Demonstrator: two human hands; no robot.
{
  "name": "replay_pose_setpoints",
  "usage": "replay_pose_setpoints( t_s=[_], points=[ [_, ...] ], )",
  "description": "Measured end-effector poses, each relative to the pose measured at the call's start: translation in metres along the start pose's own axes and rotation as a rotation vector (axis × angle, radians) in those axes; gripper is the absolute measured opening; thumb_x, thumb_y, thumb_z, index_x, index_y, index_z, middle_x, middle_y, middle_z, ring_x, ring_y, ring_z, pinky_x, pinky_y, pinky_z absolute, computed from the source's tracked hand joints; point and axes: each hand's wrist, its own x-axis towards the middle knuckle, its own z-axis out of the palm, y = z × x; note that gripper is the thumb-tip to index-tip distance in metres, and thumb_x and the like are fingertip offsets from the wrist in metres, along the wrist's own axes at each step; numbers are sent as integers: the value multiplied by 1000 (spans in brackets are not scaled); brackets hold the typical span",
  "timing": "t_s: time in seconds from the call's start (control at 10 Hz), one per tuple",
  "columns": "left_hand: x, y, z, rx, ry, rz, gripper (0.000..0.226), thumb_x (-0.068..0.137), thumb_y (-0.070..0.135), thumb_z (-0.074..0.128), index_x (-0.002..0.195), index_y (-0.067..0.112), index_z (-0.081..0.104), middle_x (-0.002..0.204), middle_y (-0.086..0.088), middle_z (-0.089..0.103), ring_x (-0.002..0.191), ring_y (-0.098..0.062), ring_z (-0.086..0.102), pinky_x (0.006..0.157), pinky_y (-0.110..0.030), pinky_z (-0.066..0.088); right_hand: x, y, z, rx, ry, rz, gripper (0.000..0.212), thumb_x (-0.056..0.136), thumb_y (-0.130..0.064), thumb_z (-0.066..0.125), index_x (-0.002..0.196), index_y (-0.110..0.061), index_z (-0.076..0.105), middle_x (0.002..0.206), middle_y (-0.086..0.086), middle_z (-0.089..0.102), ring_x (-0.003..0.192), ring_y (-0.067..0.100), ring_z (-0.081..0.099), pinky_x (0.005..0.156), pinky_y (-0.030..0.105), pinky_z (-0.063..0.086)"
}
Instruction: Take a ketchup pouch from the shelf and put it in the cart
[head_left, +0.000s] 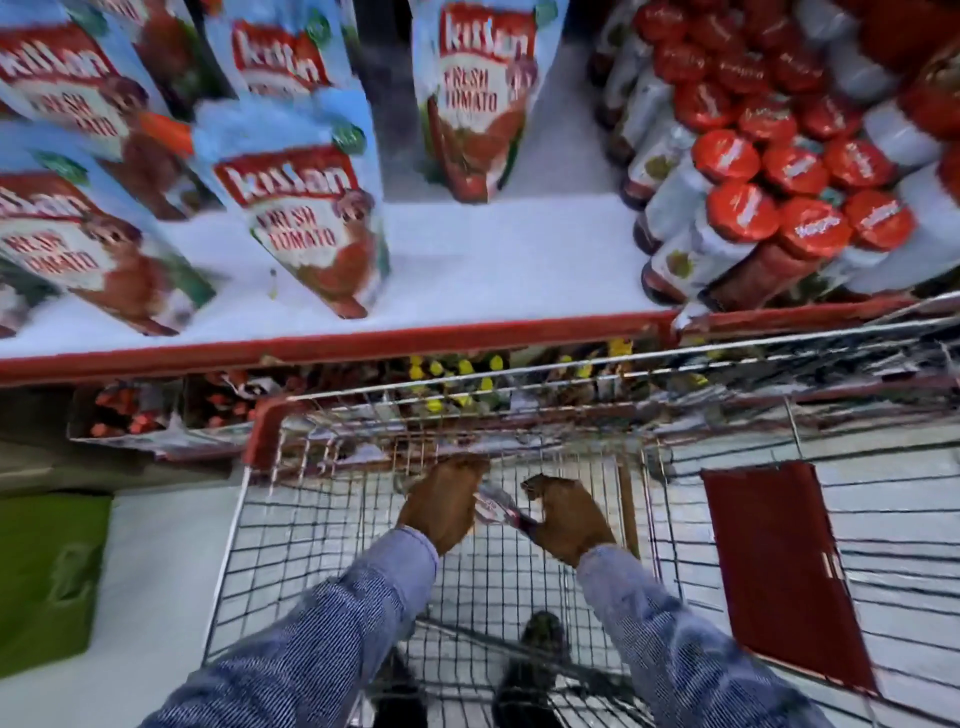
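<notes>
Low inside the wire cart (236, 525), my left hand (444, 501) and my right hand (566, 514) both hold a ketchup pouch (496, 508). The pouch is seen nearly edge-on and blurred, so only a thin pale and red strip of it shows between the hands. The left hand grips its upper end, the right hand its lower end. Several more Kissan tomato ketchup pouches (306, 218) stand on the white shelf (467, 260) above, one of them (480, 93) further back near the middle.
Red-capped sauce bottles (753, 171) crowd the shelf's right side. The shelf's red front edge (311, 349) runs just beyond the cart's far rim. A red flap (779, 571) hangs in the cart's right part. A green object (47, 571) lies on the floor at left. My shoes show through the cart's mesh.
</notes>
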Motion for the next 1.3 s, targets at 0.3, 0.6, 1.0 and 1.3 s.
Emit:
replay_pose_setpoints(
  t_s=[0.3,0.6,1.0,1.3],
  points=[
    [6,-7,19,19,72,-49,41,73,-5,52,104,14,71,102,-15,75,93,-35,70,79,-42,59,13,6,-12,-122,15,-201,19,84,-16,56,82,-14,74,79,11,76,75,30,69,64,32,50],
    [-97,92,-170,18,594,32,27,91,30,46,113,27,61,106,0,71,85,-21,70,67,-38,62,-90,-98,-206,154,478,-540,15,90,-14,61,95,-26,68,93,-5,71,88,10,62,77,27,50],
    [-40,128,-296,-4,837,7,26,78,-3,62,99,9,72,93,-22,76,84,-42,69,73,-48,60,-36,-177,-321,261,670,-594,14,85,0,60,88,-9,71,81,9,72,69,20,63,59,2,35],
    [-51,130,-313,-58,867,118,29,89,3,54,111,16,68,120,-12,70,105,-34,66,90,-43,57,-49,-186,-330,203,684,-514,27,83,-8,68,110,-12,65,106,8,70,94,24,64,75,11,39]
  ],
)
